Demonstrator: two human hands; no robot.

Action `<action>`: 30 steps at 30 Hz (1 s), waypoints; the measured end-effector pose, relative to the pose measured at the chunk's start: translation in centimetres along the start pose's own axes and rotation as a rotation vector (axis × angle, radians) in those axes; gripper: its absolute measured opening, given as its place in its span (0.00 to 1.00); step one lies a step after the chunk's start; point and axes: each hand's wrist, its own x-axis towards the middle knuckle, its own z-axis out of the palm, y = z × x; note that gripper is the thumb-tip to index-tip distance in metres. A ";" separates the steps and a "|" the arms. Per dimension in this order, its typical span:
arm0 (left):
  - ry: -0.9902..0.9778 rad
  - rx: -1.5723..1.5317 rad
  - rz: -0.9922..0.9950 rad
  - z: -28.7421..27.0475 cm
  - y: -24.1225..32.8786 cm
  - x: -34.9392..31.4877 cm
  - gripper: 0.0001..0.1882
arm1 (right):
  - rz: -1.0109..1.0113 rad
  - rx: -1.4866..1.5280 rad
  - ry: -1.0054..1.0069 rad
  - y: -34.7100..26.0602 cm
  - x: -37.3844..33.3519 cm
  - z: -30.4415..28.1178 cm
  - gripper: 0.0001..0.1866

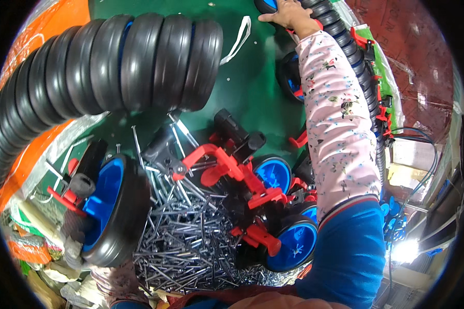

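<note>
At the lower left, my left hand (75,237), in what looks like a grey glove, grips a black caster wheel (121,216) with a blue hub. A black bracket with a red lever (67,201) is attached to that wheel. My right arm stretches to the far edge, where my right hand (291,15) has its fingers apart beside a blue-hubbed wheel (266,5) and the end of a long row of black wheels (337,26). Whether the fingertips touch the wheel is hard to see. Below the left-hand wheel row lies a heap of long metal bolts (191,242).
A thick curved row of black wheels (139,62) fills the upper left over an orange sack (69,13). Assembled casters with red levers (258,190) lie at the middle. The tabletop (263,77) is green. Cables (423,136) hang at the right.
</note>
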 end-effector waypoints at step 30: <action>-0.141 -0.463 -0.582 -1.7 0.5 -1.3 0.29 | -0.442 0.255 0.927 7.1 -7.1 -17.1 0.22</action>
